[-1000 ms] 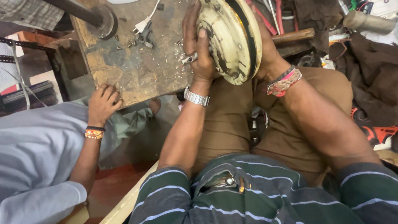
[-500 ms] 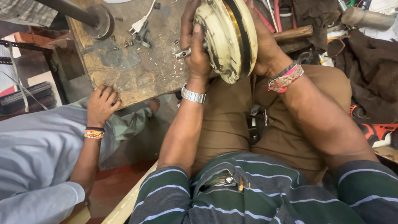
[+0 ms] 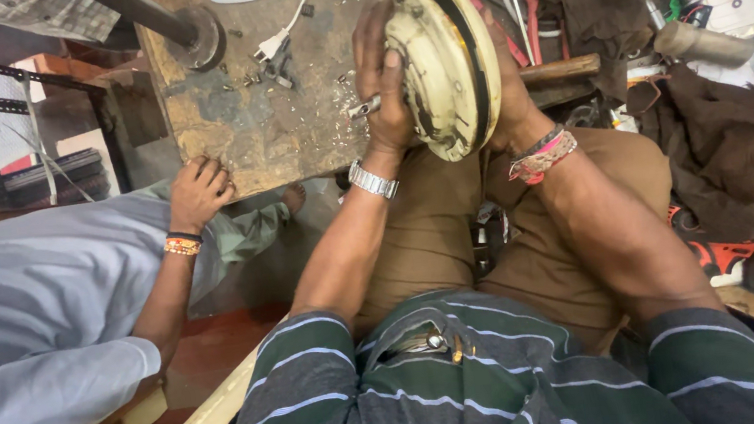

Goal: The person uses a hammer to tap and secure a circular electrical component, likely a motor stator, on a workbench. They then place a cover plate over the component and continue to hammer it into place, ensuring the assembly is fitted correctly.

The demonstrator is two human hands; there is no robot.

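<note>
The left hand (image 3: 383, 77) is wrapped around the near edge of a cream-coloured round motor housing (image 3: 447, 61), which is held upright above the knees. The far side is gripped by the right hand (image 3: 508, 95), mostly hidden. Beyond, a worn wooden workbench (image 3: 260, 121) is touched by another person's hand (image 3: 198, 192).

A round, cream-coloured metal disc (image 3: 447, 64) with a dark rim band stood on edge, clasped between both hands.
</note>
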